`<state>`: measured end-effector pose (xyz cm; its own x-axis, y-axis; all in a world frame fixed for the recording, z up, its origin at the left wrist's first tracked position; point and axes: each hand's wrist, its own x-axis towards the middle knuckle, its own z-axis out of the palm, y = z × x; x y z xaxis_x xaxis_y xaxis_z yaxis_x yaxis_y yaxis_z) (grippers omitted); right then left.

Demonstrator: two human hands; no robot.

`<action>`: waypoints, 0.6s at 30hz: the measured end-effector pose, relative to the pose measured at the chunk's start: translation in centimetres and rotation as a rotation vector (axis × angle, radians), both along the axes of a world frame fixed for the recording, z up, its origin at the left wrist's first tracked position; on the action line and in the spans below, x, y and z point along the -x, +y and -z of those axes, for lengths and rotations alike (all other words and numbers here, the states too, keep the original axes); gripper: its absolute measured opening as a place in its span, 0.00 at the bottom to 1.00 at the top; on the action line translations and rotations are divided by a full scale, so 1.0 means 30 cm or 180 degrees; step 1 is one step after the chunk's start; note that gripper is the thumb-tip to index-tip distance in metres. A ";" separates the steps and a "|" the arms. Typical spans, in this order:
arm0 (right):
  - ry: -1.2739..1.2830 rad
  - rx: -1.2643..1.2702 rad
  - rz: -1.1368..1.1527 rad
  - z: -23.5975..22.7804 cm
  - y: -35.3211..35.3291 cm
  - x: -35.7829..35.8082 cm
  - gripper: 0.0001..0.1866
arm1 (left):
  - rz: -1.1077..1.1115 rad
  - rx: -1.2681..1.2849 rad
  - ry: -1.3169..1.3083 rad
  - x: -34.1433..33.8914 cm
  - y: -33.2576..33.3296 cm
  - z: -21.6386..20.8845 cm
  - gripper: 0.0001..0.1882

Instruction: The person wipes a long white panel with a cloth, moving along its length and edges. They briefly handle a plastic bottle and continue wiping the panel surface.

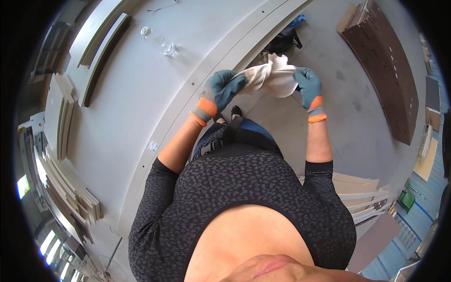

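Note:
A crumpled white cloth (276,81) is stretched between my two gloved hands, in front of my body and past the table's edge. My left hand (222,89), in a blue-green and grey work glove with an orange cuff, is closed on the cloth's left end. At the other end my right hand (308,87), gloved alike, grips the cloth with its fingers bent round it. The cloth is twisted toward the left and hangs wider toward the right. Part of each end is hidden inside the gloves.
On the left lies a pale table (136,89) with a clear plastic bottle (159,41) lying on it. Stacked panels (60,117) line its far left. A stack of dark brown boards (383,70) stands at right. A black bag (283,41) lies beyond the cloth.

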<state>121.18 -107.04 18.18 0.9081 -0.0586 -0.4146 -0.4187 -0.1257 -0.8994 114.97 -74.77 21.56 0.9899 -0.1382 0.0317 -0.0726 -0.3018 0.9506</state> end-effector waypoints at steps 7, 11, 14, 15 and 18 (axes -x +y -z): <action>-0.2760 0.2653 -0.1894 -0.188 0.215 0.026 0.37 | 0.1633 -0.1816 -0.1729 -0.105 0.083 -0.199 0.11; -0.3736 0.2391 -0.2330 -0.125 0.360 -0.063 0.22 | 0.1498 -0.1411 -0.2146 -0.133 0.164 -0.214 0.11; -0.3798 0.2394 -0.1740 -0.094 0.413 -0.060 0.14 | 0.0946 -0.1826 -0.0973 -0.099 0.296 -0.144 0.12; -0.3861 0.2645 -0.1488 -0.088 0.410 -0.043 0.15 | 0.0664 -0.1795 -0.0918 -0.083 0.320 -0.104 0.12; -0.3675 0.2917 -0.0897 -0.038 0.439 0.016 0.15 | 0.0003 -0.1343 -0.0268 -0.038 0.279 0.008 0.13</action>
<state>120.69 -93.88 19.33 0.7263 0.3337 0.6010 0.5802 -0.7664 -0.2757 116.10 -66.40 21.33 0.9861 -0.1573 0.0530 -0.1453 -0.6629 0.7345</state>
